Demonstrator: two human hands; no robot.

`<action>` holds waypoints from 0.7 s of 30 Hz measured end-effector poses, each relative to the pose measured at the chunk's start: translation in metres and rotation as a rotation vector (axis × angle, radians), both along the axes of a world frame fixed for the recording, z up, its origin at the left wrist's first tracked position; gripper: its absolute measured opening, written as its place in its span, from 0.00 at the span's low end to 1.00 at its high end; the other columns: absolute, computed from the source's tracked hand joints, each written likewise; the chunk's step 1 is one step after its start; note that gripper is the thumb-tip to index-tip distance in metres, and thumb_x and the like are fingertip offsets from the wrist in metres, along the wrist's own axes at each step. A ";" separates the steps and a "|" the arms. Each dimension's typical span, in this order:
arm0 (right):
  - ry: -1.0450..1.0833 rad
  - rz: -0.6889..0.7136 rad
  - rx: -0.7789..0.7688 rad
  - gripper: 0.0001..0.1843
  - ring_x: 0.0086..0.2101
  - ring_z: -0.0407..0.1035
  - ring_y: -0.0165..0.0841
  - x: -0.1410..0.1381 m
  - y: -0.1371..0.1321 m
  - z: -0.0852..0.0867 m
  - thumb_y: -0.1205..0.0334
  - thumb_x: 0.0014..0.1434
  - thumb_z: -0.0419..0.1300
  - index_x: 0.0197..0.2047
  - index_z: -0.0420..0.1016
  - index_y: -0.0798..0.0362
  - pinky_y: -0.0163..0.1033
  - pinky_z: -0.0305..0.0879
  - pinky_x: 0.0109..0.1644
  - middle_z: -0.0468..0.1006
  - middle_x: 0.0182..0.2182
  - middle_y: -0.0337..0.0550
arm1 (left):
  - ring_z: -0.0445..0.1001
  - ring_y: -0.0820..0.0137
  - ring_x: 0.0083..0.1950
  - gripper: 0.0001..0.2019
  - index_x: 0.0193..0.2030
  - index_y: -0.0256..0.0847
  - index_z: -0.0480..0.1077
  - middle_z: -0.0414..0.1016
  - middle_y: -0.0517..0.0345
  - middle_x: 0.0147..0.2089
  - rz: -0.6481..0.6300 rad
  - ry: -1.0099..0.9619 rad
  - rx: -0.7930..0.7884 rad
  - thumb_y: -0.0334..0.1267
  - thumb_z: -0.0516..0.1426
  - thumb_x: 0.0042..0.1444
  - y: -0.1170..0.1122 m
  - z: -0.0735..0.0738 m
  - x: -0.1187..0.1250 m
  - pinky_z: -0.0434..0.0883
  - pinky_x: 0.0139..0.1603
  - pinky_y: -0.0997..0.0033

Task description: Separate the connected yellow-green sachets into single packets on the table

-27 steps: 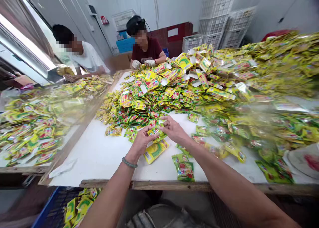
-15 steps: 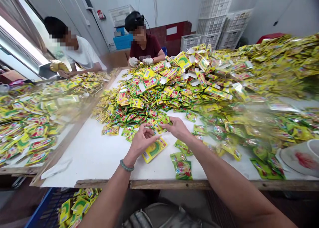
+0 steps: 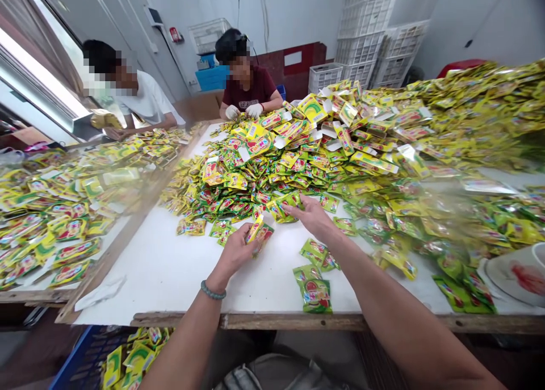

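Note:
My left hand (image 3: 238, 249), a beaded bracelet at its wrist, is closed around a small yellow and red carton (image 3: 259, 234). The carton is tilted above the white tabletop (image 3: 170, 271), its white end flap standing open toward the pile. Just to the right, my right hand (image 3: 313, 215) pinches a yellow-green candy packet (image 3: 290, 204) by its right end; whether more than one is held I cannot tell. Packet and carton flap are close together. Loose green packets (image 3: 315, 293) lie on the table below my right wrist.
Beyond my hands rises a big heap of packets and cartons (image 3: 264, 180). A white cup (image 3: 517, 273) lies at the right edge. Wooden strips (image 3: 140, 239) border the table. Below is a blue crate (image 3: 79, 350) of cartons. Two people (image 3: 247, 89) sit opposite; white crates (image 3: 361, 43) stand behind.
My left hand has picked up the carton that lay flat on the table and turned it, flap end up. My right hand, still with the packet, has shifted slightly right.

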State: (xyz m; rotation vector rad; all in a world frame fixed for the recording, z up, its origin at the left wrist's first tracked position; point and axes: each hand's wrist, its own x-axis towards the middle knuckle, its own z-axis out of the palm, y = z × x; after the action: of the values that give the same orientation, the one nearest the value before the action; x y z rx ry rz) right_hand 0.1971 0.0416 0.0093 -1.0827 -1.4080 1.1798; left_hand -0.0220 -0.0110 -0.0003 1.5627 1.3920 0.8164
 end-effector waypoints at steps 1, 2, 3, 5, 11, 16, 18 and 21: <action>-0.011 0.013 0.003 0.21 0.30 0.65 0.33 -0.001 -0.001 0.000 0.43 0.49 0.65 0.31 0.70 0.53 0.37 0.63 0.35 0.73 0.26 0.38 | 0.75 0.64 0.41 0.18 0.45 0.39 0.71 0.79 0.54 0.42 -0.008 -0.122 -0.041 0.48 0.62 0.52 0.000 -0.001 0.000 0.70 0.42 0.67; -0.030 0.015 0.008 0.21 0.30 0.65 0.33 -0.002 -0.001 0.000 0.43 0.49 0.65 0.31 0.70 0.53 0.37 0.63 0.35 0.73 0.26 0.38 | 0.76 0.64 0.42 0.20 0.46 0.38 0.71 0.79 0.53 0.43 -0.011 -0.232 -0.079 0.49 0.63 0.52 0.000 -0.002 0.000 0.71 0.43 0.67; -0.056 0.010 0.012 0.21 0.30 0.65 0.33 -0.002 -0.002 0.000 0.43 0.49 0.65 0.31 0.70 0.53 0.37 0.63 0.35 0.73 0.26 0.38 | 0.76 0.65 0.42 0.21 0.47 0.38 0.71 0.79 0.52 0.44 -0.008 -0.318 -0.108 0.49 0.64 0.51 0.000 -0.003 0.001 0.71 0.44 0.67; -0.099 0.013 0.011 0.20 0.30 0.65 0.32 -0.001 -0.003 0.001 0.44 0.50 0.64 0.31 0.70 0.53 0.37 0.63 0.36 0.73 0.27 0.37 | 0.76 0.65 0.43 0.23 0.49 0.38 0.72 0.79 0.52 0.45 -0.003 -0.406 -0.133 0.49 0.65 0.50 0.000 -0.003 0.003 0.71 0.46 0.67; -0.244 0.190 -0.001 0.16 0.33 0.68 0.35 0.005 -0.005 0.005 0.48 0.51 0.64 0.31 0.75 0.54 0.38 0.64 0.38 0.76 0.27 0.38 | 0.77 0.67 0.41 0.22 0.49 0.38 0.75 0.80 0.53 0.45 -0.068 -0.417 -0.190 0.48 0.66 0.50 -0.003 0.000 0.006 0.72 0.44 0.69; -0.252 0.207 0.017 0.17 0.31 0.67 0.34 -0.001 -0.008 0.006 0.47 0.52 0.64 0.30 0.76 0.54 0.37 0.62 0.37 0.75 0.26 0.38 | 0.77 0.69 0.40 0.22 0.49 0.38 0.74 0.80 0.54 0.45 -0.059 -0.456 -0.198 0.46 0.67 0.49 -0.004 0.002 0.011 0.72 0.43 0.71; -0.242 0.178 0.045 0.17 0.31 0.66 0.33 -0.006 -0.010 0.005 0.46 0.52 0.63 0.30 0.75 0.54 0.36 0.61 0.36 0.75 0.26 0.38 | 0.77 0.69 0.39 0.23 0.48 0.38 0.74 0.80 0.54 0.45 -0.039 -0.450 -0.189 0.45 0.68 0.47 -0.003 0.005 0.013 0.72 0.42 0.72; -0.279 0.059 0.109 0.16 0.30 0.64 0.32 -0.012 -0.012 0.004 0.47 0.54 0.63 0.30 0.73 0.52 0.35 0.58 0.35 0.73 0.26 0.36 | 0.77 0.69 0.36 0.24 0.48 0.37 0.74 0.81 0.54 0.42 0.001 -0.465 -0.209 0.45 0.69 0.44 -0.004 0.009 0.016 0.73 0.40 0.70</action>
State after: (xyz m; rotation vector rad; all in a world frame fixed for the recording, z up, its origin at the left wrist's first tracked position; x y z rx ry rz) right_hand 0.1850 0.0294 0.0133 -1.1685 -1.7084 1.0080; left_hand -0.0064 -0.0148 0.0086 1.1221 1.0960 0.9319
